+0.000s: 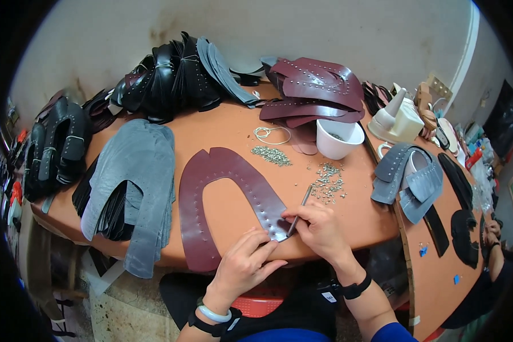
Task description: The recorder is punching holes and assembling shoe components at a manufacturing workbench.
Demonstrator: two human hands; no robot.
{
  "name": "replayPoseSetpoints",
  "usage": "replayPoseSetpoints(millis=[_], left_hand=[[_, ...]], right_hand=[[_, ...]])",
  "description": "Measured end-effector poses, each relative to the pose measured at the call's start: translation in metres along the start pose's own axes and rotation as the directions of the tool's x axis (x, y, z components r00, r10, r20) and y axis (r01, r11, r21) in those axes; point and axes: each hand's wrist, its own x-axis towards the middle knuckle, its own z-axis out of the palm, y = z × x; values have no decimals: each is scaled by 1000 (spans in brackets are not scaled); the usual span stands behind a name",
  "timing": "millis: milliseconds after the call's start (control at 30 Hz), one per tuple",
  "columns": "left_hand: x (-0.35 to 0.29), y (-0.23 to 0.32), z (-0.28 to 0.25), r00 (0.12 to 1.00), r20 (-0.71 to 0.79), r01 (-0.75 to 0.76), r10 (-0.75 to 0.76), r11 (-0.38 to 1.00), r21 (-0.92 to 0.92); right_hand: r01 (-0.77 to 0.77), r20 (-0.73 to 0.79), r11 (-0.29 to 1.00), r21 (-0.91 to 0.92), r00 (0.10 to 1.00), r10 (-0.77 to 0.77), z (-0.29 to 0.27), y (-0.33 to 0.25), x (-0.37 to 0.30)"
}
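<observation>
A horseshoe-shaped burgundy leather piece (196, 196) lies on the table before me, with small metal studs or holes along its inner edge. Over its right leg, my right hand (319, 228) pinches a thin metal rod (306, 196), tilted, its lower end at the leather near the table's front edge. My left hand (242, 268) rests its bent fingertips on the same leg's end, just left of the rod, thumb stretched apart. Whether those fingertips touch a stud is too small to tell. Loose metal studs (328, 182) lie scattered beyond my right hand, and another pile (272, 155) sits farther left.
Grey leather pieces (134, 151) are stacked at left. Black leather bundles (171, 74) and studded burgundy pieces (319, 80) line the back. A white tub (339, 139) stands near the studs. At right, a second table (439, 285) carries grey straps (419, 182); another person's hand (492, 231) shows there.
</observation>
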Motion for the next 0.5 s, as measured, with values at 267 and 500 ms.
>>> replayPoseSetpoints(millis=[267, 500], left_hand=[[0, -2, 0, 1000, -7, -26, 26, 999, -18], [-1, -1, 0, 1000, 7, -8, 8, 1000, 9]], right_hand=[[-95, -51, 991, -100, 995, 90, -5, -1, 3], [-48, -82, 959, -279, 996, 26, -25, 18, -7]])
